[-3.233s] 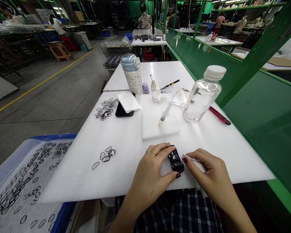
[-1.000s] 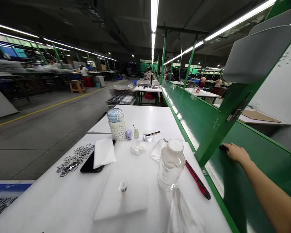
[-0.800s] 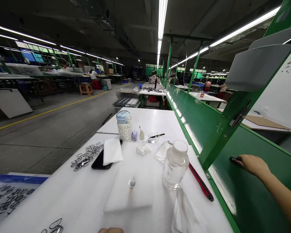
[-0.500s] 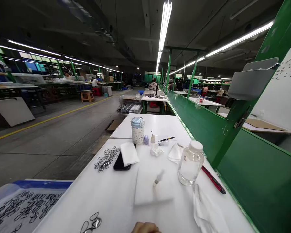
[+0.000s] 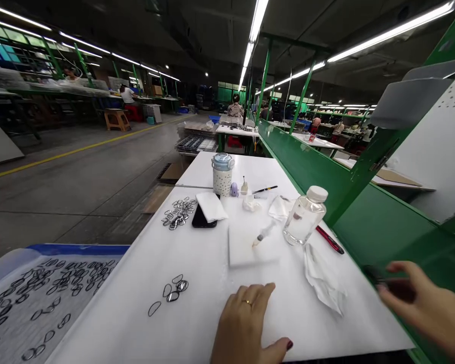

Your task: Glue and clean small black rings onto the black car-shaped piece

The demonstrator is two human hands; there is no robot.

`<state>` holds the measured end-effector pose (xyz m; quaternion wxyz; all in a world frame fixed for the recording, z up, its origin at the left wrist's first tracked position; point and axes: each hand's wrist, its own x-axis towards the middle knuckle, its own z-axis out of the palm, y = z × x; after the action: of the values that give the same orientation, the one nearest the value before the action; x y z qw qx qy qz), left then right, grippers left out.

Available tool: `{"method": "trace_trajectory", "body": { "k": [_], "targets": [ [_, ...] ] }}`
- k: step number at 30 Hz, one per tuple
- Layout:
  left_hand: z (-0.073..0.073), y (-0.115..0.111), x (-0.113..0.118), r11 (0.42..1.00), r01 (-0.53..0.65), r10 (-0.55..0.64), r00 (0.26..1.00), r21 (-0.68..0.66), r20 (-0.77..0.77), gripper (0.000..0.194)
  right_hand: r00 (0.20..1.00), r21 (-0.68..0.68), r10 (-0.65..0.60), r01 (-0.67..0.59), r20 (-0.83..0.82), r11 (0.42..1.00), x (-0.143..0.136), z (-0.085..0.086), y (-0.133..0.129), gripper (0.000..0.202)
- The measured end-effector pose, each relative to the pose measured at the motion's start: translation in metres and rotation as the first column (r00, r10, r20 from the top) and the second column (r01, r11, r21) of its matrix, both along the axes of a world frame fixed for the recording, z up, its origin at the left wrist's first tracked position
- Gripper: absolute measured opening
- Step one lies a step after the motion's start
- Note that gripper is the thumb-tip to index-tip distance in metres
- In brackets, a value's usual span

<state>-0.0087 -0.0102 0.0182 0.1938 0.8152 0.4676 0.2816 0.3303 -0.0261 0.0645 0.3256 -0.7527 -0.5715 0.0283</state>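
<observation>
Head view: left hand [image 5: 246, 326] rests flat and empty on the white foam-covered table [image 5: 197, 263]. To its right, off the table edge, right hand [image 5: 426, 303] pinches a small dark blurred object [image 5: 375, 275], long axis pointing toward the green divider panel [image 5: 394, 227].

A white bench [image 5: 197, 263] fills the frame's centre, carrying a clear bottle [image 5: 304, 216], phone [image 5: 201, 220], syringe [image 5: 263, 234], crumpled cloth [image 5: 322, 279] and black rings [image 5: 179, 213].
</observation>
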Motion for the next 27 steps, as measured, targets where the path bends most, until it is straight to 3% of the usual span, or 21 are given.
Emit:
{"method": "trace_trajectory", "body": {
  "k": [1,3,5,7,9,11,15,18,20,24,27],
  "targets": [
    [0.003,-0.001,0.002,0.999,-0.003,0.003,1.0,-0.032,0.002,0.08,0.995,-0.126,0.097,-0.096,0.001,0.987,-0.036,-0.004,-0.003,0.041],
    [0.008,-0.002,0.004,0.995,-0.009,0.011,1.0,-0.096,0.018,0.089,0.92,-0.28,0.384,-0.39,-0.076,0.877,-0.109,-0.008,-0.005,0.037],
    [0.013,-0.003,0.004,0.987,-0.03,0.035,0.999,-0.157,0.034,0.076,0.888,-0.38,0.459,-0.439,-0.042,0.814,-0.165,-0.006,0.001,0.029],
    [0.017,-0.004,0.002,0.977,-0.053,0.061,0.998,-0.207,0.034,0.059,0.922,-0.42,0.388,-0.351,0.001,0.837,-0.191,0.002,0.017,0.019],
    [0.02,-0.006,0.0,0.972,-0.051,0.058,0.998,-0.23,0.023,0.056,0.94,-0.308,0.331,-0.339,-0.079,0.889,-0.193,0.01,0.042,0.03],
    [0.021,-0.006,-0.001,0.973,-0.023,0.024,1.0,-0.229,0.001,0.066,0.906,-0.2,0.379,-0.413,-0.186,0.888,-0.186,0.015,0.071,0.041],
    [0.02,-0.004,0.001,0.98,-0.002,0.0,1.0,-0.199,-0.009,0.068,0.659,-0.099,0.611,-0.711,-0.438,0.696,-0.183,0.017,0.111,0.023],
    [0.019,-0.001,0.006,0.983,-0.058,0.069,0.996,-0.177,0.06,0.062,0.487,-0.007,0.633,-0.796,-0.601,0.605,-0.182,0.019,0.113,0.031],
    [0.02,0.001,0.008,0.977,-0.093,0.114,0.988,-0.19,0.103,0.057,0.41,0.089,0.616,-0.782,-0.673,0.617,-0.176,0.019,0.103,0.036],
    [0.026,0.006,0.01,0.961,-0.112,0.154,0.976,-0.252,0.155,0.045,0.328,0.341,0.592,-0.576,-0.736,0.743,-0.167,0.003,0.07,0.018],
    [0.029,0.01,0.01,0.953,-0.106,0.159,0.972,-0.283,0.171,0.036,0.3,0.336,0.529,-0.508,-0.794,0.793,-0.165,-0.008,0.05,0.023]
  ]
}}
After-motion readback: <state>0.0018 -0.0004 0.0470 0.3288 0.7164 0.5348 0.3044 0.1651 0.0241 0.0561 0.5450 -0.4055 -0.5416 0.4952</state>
